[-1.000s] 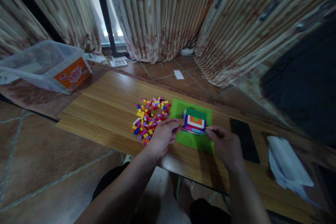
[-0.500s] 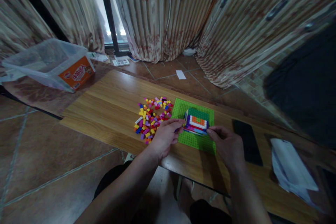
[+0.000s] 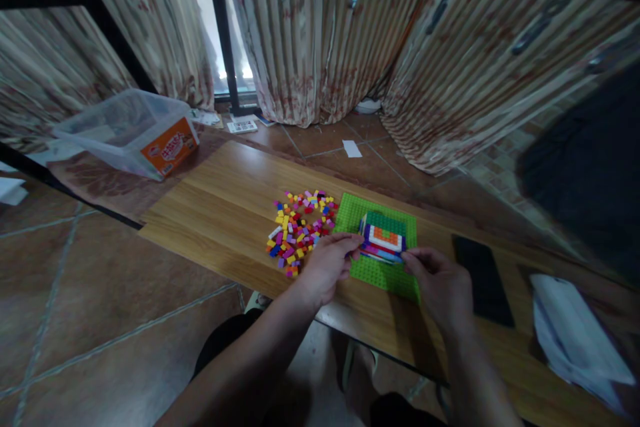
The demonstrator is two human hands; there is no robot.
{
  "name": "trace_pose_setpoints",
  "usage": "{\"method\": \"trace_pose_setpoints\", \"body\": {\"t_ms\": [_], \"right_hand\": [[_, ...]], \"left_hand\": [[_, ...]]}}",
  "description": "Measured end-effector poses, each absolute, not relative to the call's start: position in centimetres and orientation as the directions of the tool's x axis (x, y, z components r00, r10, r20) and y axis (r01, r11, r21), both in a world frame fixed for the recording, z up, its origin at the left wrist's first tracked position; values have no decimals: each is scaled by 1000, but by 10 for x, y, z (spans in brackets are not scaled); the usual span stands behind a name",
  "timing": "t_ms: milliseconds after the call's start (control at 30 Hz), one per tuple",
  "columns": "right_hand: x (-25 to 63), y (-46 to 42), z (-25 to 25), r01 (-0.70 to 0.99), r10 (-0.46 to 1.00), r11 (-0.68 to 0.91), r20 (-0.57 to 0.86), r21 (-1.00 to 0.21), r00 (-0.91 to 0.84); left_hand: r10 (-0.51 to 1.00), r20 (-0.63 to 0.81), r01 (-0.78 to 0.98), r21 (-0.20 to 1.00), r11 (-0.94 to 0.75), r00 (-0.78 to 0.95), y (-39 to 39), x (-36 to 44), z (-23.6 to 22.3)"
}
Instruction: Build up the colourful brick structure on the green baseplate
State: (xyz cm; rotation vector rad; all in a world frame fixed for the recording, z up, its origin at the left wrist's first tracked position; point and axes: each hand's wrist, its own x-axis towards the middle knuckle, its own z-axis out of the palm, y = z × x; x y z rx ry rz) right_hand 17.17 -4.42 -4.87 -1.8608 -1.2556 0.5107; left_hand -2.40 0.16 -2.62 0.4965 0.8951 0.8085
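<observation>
A building-block model (image 3: 384,237) stands on the green baseplate (image 3: 383,277). It has a dark green back section and layers of orange, white, red, purple and blue bricks. My left hand (image 3: 329,267) pinches the model's left front corner between thumb and fingertips. At the opposite front corner, my right hand (image 3: 443,280) is closed, with its thumb and forefinger gripping the edge. Whether a small loose brick sits between any of these fingertips is too small to tell. Loose bricks (image 3: 300,221) in many colours lie scattered left of the baseplate, some behind my left hand.
The wooden table (image 3: 215,213) carries all this. Right of the baseplate lies a dark flat phone-like slab (image 3: 483,280), then a white plastic package (image 3: 575,323). A clear plastic bin (image 3: 117,147) with an orange label stands at the far left. Curtains (image 3: 320,33) hang beyond the table.
The whole view has shifted, so everything sits slightly lower and further right. Both hands keep their places at the model's front corners.
</observation>
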Motion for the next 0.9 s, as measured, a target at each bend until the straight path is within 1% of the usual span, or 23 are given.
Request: {"method": "trace_pose_setpoints", "body": {"t_ms": [100,333,533,700,900], "right_hand": [[174,-44,-50,514,905,-159,84,-843,418],[180,-41,-50,423,888,-247,-30,-872,458],[177,-39,-51,406,874,-313,-93,-858,477],[173,-36,-54,420,857,-346,-101,-839,505],[170,-34,-59,317,846,-319,-117,-893,520]], "left_hand": [[803,-472,-404,696,593,364,2,-25,-26],[800,-466,-412,690,596,378,4,-25,-30],[797,-469,-413,685,600,381,5,-27,-28],[794,-473,-418,678,604,381,5,-28,-28],[797,-479,-417,681,602,368,7,-28,-27]]}}
